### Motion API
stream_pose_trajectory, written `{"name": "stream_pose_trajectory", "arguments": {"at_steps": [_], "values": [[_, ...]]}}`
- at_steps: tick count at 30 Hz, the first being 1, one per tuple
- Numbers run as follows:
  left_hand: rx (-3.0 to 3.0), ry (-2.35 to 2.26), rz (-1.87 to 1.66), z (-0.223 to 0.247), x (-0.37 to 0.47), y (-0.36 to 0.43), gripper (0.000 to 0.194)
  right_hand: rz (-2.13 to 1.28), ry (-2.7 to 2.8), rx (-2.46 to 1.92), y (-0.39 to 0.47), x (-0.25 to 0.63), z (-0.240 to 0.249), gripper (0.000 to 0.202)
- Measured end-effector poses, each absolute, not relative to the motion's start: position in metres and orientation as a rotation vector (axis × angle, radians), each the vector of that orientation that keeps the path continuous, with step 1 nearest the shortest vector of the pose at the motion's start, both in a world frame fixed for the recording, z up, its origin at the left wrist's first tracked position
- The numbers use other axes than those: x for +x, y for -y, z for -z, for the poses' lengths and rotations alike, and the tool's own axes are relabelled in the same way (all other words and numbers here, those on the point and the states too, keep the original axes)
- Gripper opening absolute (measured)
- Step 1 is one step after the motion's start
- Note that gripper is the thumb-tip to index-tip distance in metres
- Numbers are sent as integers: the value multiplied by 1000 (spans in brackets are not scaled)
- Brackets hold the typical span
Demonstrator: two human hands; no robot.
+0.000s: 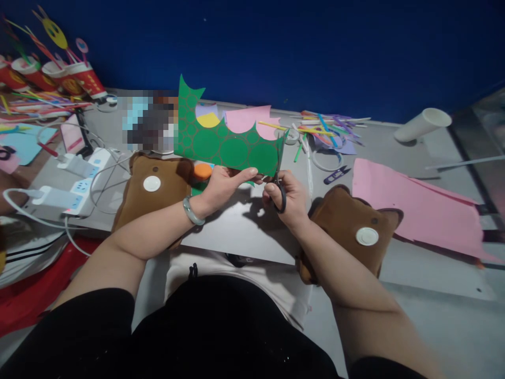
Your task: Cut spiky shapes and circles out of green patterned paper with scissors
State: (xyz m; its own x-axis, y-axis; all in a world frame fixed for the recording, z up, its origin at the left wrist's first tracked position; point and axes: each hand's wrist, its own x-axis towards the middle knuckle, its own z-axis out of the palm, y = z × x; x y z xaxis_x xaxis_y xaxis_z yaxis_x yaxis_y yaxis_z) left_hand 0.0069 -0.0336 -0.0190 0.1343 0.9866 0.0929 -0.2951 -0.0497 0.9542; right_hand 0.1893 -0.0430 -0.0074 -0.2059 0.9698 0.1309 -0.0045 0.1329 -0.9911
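Note:
My left hand [224, 190] pinches the lower edge of a green paper sheet [224, 145], thumb on top. Circles of several sizes are outlined on the sheet, and its upper edge is cut into scallops. In my right hand [291, 197] is a pair of scissors [281, 196] with black handles, my fingers in the loops. Its blades point away from me at the right end of the sheet. An orange round lid [202, 171] sits just left of my left hand, beside green scraps on the table.
Brown plush cushions with white discs [152, 183] flank my forearms. Pink paper [414, 208], thread snips [337, 175] and a white tube [424, 126] are on the right. Colored sticks [331, 129] lie behind. A power strip [84, 181] with cables and red cups [87, 79] stand left.

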Motion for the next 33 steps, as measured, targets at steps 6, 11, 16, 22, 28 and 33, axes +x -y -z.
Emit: {"name": "stream_pose_trajectory", "arguments": {"at_steps": [6,11,16,22,28,33], "values": [[1105,-892,-1273,17,6,35,42,-1257,1445,-1010,41,189,8,63],[1094,-896,-1279,16,6,35,41,-1277,1445,-1011,40,190,11,64],[1081,-905,-1268,15,4,35,40,-1286,1476,-1011,39,193,11,64],[1117,-911,-1238,12,2,35,39,-1262,1543,-957,38,192,5,63],[1141,-889,-1235,9,3,36,37,-1290,1527,-921,35,193,8,63],[1158,-899,-1228,10,4,35,39,-1284,1527,-933,35,193,9,61]]}}
